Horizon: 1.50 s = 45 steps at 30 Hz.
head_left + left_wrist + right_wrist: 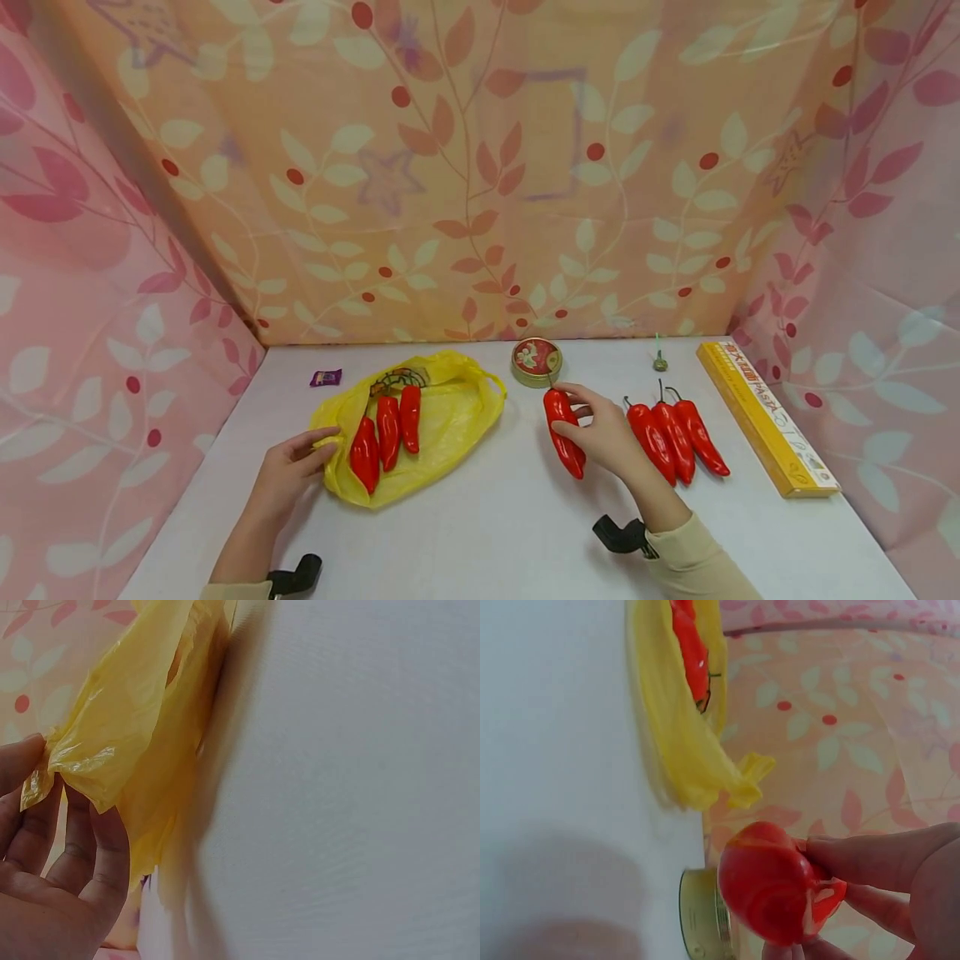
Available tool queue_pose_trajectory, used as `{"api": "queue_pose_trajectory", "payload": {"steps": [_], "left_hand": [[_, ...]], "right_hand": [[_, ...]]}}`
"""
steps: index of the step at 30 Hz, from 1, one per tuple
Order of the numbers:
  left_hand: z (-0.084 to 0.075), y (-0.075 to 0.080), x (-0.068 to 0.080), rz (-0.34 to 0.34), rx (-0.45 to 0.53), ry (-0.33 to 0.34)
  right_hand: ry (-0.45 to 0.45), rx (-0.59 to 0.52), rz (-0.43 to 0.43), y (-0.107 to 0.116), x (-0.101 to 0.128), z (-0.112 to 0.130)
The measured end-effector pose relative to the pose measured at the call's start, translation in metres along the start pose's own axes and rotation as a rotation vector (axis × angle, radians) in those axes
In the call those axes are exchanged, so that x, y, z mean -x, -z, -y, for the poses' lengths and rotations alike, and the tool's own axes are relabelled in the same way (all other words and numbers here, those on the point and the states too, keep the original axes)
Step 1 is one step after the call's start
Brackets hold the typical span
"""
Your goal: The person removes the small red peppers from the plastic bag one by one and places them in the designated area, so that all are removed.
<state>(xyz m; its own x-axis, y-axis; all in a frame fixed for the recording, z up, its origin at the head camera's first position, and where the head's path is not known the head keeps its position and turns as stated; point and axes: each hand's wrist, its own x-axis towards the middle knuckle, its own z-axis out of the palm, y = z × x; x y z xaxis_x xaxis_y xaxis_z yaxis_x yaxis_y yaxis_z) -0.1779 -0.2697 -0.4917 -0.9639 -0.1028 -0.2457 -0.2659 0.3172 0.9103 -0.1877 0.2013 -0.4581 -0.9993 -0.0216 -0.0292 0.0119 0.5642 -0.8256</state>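
My left hand (288,471) pinches the left edge of a yellow plastic bag (442,433), its thumb and fingers gathering the film in the left wrist view. Three glossy red chili peppers (388,433) lie on the bag's left half, dark stems toward the back. My right hand (603,429) grips another red chili pepper (564,433) between thumb and fingers, stem pointing away from me. In the right wrist view that held pepper (769,885) appears end-on, close to the camera. To the right hand's right, three more red chili peppers (675,442) lie side by side on the table.
A round red-and-gold tin (537,361) stands behind the held pepper. On the far right lies a long yellow pasta box (768,421). A small purple packet (326,377) is at back left, and a small green-stemmed item (660,364) at back right. Patterned cloth walls (465,167) enclose the table.
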Motion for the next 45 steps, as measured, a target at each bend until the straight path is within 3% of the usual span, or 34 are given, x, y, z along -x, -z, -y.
{"api": "queue_pose_trajectory", "payload": {"steps": [9,18,34,45], "left_hand": [[-0.001,0.001,-0.001,0.001,0.017,0.002],[0.0,0.003,0.0,-0.006,0.011,-0.005],[0.002,0.003,-0.001,-0.005,0.002,0.007],[0.005,0.004,-0.001,-0.011,0.006,0.016]], "right_hand": [[-0.016,0.076,-0.033,0.019,0.001,-0.026],[-0.042,0.256,-0.082,0.033,0.012,-0.042],[-0.001,0.448,-0.151,0.028,0.011,-0.064],[-0.01,0.498,-0.163,0.027,0.006,-0.073]]}}
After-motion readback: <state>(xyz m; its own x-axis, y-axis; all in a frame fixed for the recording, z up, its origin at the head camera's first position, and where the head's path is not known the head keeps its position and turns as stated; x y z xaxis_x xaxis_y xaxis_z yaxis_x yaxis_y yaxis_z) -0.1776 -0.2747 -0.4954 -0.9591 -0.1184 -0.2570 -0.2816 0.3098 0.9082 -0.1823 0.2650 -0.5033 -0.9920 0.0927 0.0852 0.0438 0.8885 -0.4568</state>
